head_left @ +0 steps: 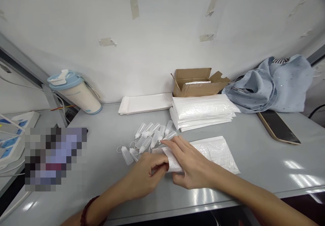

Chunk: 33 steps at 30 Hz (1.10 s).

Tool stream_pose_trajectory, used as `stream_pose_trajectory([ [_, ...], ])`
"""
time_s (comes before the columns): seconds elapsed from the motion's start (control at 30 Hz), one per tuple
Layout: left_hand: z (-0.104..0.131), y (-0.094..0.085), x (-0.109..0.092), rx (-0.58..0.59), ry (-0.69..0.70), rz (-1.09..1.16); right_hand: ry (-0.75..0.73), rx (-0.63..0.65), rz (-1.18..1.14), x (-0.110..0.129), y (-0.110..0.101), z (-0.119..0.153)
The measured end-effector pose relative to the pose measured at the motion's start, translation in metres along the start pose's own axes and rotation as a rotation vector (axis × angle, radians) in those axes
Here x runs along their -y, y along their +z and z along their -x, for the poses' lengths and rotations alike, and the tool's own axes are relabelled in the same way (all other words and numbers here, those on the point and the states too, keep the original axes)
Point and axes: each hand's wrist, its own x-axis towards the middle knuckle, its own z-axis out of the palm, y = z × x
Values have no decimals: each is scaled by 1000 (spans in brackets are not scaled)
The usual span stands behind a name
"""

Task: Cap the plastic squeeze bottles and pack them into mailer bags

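A white padded envelope point(212, 153) lies on the desk in front of me, its mouth facing left. My right hand point(191, 163) grips it near the mouth, fingers over the top and thumb at the near edge. My left hand point(151, 171) is at the mouth, its fingers curled together and their tips partly inside. What those fingertips hold, if anything, is hidden. Just beyond my hands lies a loose heap of small translucent plastic dropper bottles point(144, 143), several with strap caps. One bottle point(127, 155) rests at the heap's left side.
Behind stand a stack of padded envelopes point(203, 109), a flat white stack point(146, 104) and an open cardboard box point(200, 89). A blue cloth bag point(286, 83) and a phone point(279, 127) are at right. A tumbler point(78, 94), a blurred-out item point(56, 158) and a power strip point(15, 139) are left.
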Motion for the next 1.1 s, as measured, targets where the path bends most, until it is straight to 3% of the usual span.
stream_pose_trajectory([
  [0.1, 1, -15, 1, -23, -49, 75, -7, -23, 5, -2, -3, -1],
  [0.17, 0, -27, 9, -209, -118, 86, 1, -42, 16, -3, -5, -1],
  [0.23, -2, -39, 24, -496, -226, -170, 15, -64, 28, -4, -8, -1],
  [0.27, -3, -45, 32, -579, -248, -243, 20, -76, 30, -5, -9, 0],
  [0.33, -5, -54, 47, -616, -277, -316, 16, -98, 23, -5, -12, 0],
  [0.47, -8, -61, 59, -600, -325, -363, -54, -129, -19, -6, -21, 4],
  [0.6, -4, -59, 40, -536, -311, -270, -177, -198, -77, -5, -30, 8],
  [0.63, -2, -57, 33, -464, -296, -203, -199, -216, -82, -5, -31, 8],
  [0.7, 1, -51, 19, -154, -218, 73, -227, -227, -75, -5, -32, 8],
  [0.8, 3, -36, 8, 85, -216, 156, -244, -193, -17, -6, -30, 5],
  [0.87, 2, -25, 9, 97, -323, 196, -240, -176, 91, -7, -26, 3],
  [0.93, 0, -18, 13, 38, -427, 313, -225, -213, 264, -7, -18, 2],
  [1.1, -3, -17, 20, -59, -549, 504, -224, -367, 646, -6, 6, 3],
])
